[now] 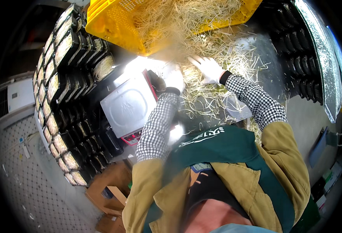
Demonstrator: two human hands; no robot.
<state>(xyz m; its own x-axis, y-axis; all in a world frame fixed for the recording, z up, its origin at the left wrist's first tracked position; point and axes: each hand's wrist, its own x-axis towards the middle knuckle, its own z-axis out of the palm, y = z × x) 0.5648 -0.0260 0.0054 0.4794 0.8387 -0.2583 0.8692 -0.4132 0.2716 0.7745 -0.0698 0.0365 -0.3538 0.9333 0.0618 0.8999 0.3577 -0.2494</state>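
Pale, thin sprouts (202,103) lie in a loose heap on the dark worktop in front of me. My right hand (209,70), in a white glove, rests on the heap with its fingers stretched toward the left; no grip on anything shows. My left hand (173,79), gloved in white too, is at the heap's left side, next to the scale. Glare and blur hide its fingers, so whether it holds sprouts I cannot make out. The scale (129,103) has a square silver plate and a red front panel.
A yellow perforated crate (114,29) full of sprouts tips toward me at the far side. Stacked black trays (71,83) with sprouts stand at the left. More stacked black trays (301,50) stand at the right. A cardboard box (110,184) sits low at the left.
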